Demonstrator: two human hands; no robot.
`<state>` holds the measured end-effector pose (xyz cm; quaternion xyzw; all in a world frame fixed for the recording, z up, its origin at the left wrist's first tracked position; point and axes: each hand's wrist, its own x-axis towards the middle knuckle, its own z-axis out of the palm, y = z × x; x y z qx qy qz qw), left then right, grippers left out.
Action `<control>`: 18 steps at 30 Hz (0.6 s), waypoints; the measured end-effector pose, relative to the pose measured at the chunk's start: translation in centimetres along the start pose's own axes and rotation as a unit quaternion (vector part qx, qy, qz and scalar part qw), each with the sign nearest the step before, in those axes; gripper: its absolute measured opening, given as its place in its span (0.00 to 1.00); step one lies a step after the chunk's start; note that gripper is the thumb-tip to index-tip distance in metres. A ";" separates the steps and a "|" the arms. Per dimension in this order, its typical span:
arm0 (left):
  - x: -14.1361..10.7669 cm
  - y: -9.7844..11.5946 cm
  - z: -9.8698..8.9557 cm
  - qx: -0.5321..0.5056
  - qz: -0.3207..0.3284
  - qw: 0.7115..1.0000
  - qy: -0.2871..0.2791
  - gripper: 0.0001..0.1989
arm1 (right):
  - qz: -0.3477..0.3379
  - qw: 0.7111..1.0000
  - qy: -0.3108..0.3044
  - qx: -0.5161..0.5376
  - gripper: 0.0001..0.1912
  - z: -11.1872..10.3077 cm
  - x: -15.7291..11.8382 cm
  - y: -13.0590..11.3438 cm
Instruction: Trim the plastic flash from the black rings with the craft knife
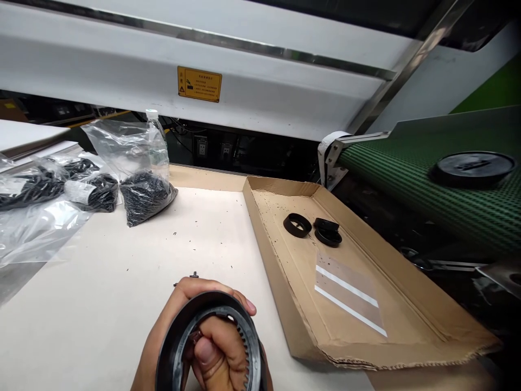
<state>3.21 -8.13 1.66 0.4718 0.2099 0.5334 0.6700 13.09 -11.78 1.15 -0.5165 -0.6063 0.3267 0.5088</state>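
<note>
A black toothed ring [175, 347] fills the bottom middle of the view, with teeth around its inner edge. My left hand [171, 320] wraps its outer side, with the fingers reaching over the top. My right hand [215, 353] sits inside the ring, its fingers curled near the teeth. A small part may lie between them, but it is mostly hidden. Just above my left fingers, a tiny black piece [194, 275] lies on the cream table [114, 326].
A cardboard tray [277, 282] on the right holds black rings [297, 225] and clear tape [345, 293]. Plastic bags of small black parts [144, 198] and a bottle [152, 122] stand at back left. A green conveyor belt [423, 184] carries a black disc [472, 168].
</note>
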 end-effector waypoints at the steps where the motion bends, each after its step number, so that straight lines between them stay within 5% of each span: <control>1: 0.1 -0.1 -0.1 0.009 0.010 1.000 -0.015 0.29 | 0.000 0.999 -0.013 0.037 0.25 0.1 0.2 0.1; 6: 0.4 1.1 1.0 0.037 -0.031 0.998 0.048 0.23 | 0.104 0.952 -0.098 0.270 0.26 0.1 1.0 -0.4; 11: 0.6 3.3 1.7 0.029 0.003 0.991 0.131 0.42 | 0.208 0.885 -0.110 0.402 0.25 -0.7 1.7 -0.7; 15: 0.4 4.5 0.8 0.134 0.082 0.968 0.193 0.39 | 0.210 0.886 -0.068 0.408 0.23 -0.3 2.9 0.1; 18: -1.5 5.9 -1.3 0.288 0.128 0.925 0.210 0.33 | 0.208 0.907 0.007 0.367 0.23 -0.2 3.1 0.3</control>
